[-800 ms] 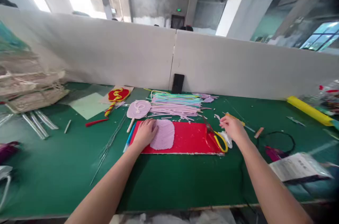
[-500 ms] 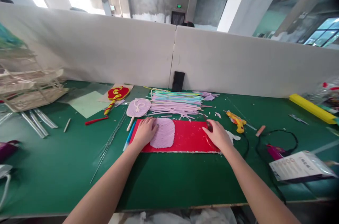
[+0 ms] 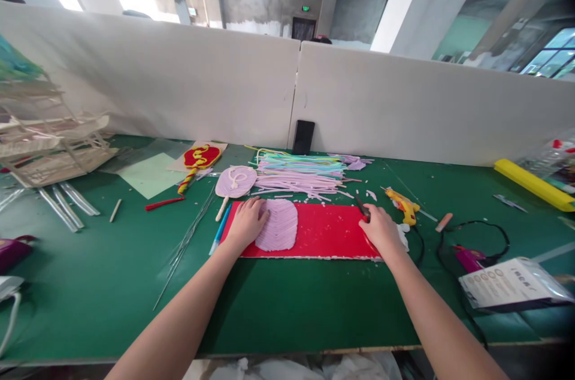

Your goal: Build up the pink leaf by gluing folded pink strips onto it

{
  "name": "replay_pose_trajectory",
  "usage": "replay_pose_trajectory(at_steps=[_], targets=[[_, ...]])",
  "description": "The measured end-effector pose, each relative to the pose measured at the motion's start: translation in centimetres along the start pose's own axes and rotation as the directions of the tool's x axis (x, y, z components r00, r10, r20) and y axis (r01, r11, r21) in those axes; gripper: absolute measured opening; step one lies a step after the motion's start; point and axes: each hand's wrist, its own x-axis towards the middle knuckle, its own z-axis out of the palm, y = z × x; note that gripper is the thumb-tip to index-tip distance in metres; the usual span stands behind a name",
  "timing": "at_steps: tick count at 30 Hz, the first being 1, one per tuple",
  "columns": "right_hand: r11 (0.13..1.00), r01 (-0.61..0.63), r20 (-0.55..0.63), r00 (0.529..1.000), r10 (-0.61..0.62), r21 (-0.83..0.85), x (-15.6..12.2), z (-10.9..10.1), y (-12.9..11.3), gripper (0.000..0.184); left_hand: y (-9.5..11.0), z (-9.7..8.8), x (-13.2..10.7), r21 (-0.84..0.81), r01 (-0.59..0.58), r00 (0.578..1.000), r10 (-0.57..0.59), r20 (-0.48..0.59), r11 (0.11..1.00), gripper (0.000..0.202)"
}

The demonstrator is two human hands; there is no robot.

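Note:
My left hand (image 3: 248, 219) lies on the left end of a red board (image 3: 330, 230), fingers together and stretched out. Its fingertips touch the left edge of a ribbed, pale purple rounded piece (image 3: 279, 225). Toward the board's right end, my right hand (image 3: 381, 227) is closed around pliers (image 3: 363, 208) with dark jaws and red handles. The jaws point away from me; the hand covers part of the handles. Beyond my left hand sits a purple fan-shaped piece (image 3: 236, 181) with a cream swirl and a short stick.
Pastel strips (image 3: 299, 179) are heaped behind the board. A yellow glue gun (image 3: 403, 205) lies right of it, near a white box (image 3: 510, 284). Thin wires (image 3: 186, 245) and a red-and-yellow fan piece (image 3: 202, 157) lie to the left. A phone (image 3: 303, 136) leans on the partition.
My right hand has shifted right with the pliers, toward the board's right end. The left hand and the purple piece have stayed in place.

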Motion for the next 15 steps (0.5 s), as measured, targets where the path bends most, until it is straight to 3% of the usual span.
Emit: replay_pose_trajectory(at_steps=[4,7,10,15], targets=[[0.977,0.077,0.066,0.994,-0.091,0.198,0.4,0.6,-1.7,0.024,0.0,0.0,0.0,-0.003,-0.004,1.0,0.004,-0.002,1.0,0.039],[0.914,0.097,0.22,0.955,-0.197,0.394,0.9,2.1,-3.8,0.032,-0.1,0.0,0.0,-0.002,-0.008,1.0,0.008,-0.004,1.0,0.039],[0.862,0.082,0.297,0.919,-0.259,0.5,1.8,3.8,-5.4,0.039,0.0,-0.1,0.0,0.0,-0.005,1.0,0.005,-0.003,1.0,0.038],[0.88,0.098,0.171,0.965,-0.198,0.465,4.2,4.8,-5.9,0.033,0.2,-0.4,-0.2,0.005,0.0,1.0,0.0,0.002,1.0,0.038]])
